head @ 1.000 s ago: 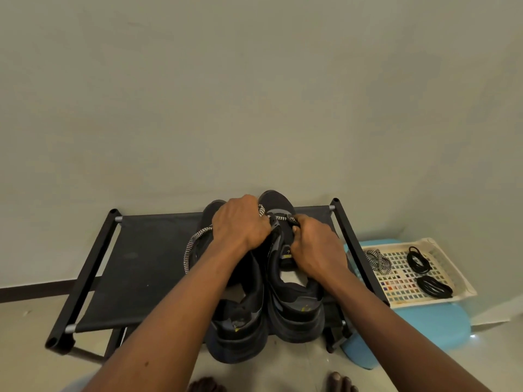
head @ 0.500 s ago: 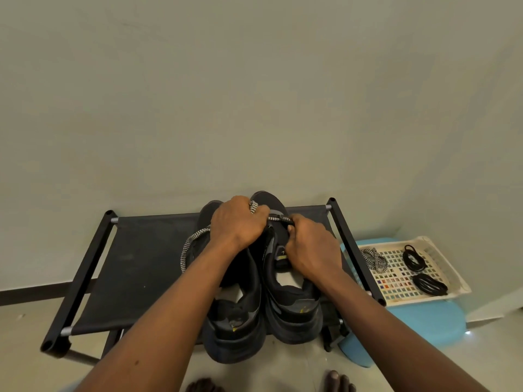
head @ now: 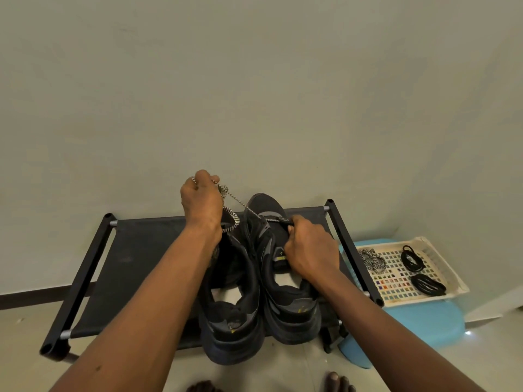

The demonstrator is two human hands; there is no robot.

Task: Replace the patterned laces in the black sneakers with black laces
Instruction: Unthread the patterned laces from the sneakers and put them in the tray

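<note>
The patterned lace (head: 242,205), soft, light and limp, runs taut from the right sneaker (head: 283,278) towards 10 o'clock, gripped in the left hand's (head: 201,205) curled fingers. It is likely best held close to the eyelet. The right hand (head: 307,250) pinches the shoe's upper beside the eyelets. Black laces (head: 411,257) lie in a tray (head: 448,265) at 3 o'clock.

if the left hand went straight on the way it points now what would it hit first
Likely the wall: nothing shows between it and the left hand, which grips the patterned lace, though depth is unclear.
</note>
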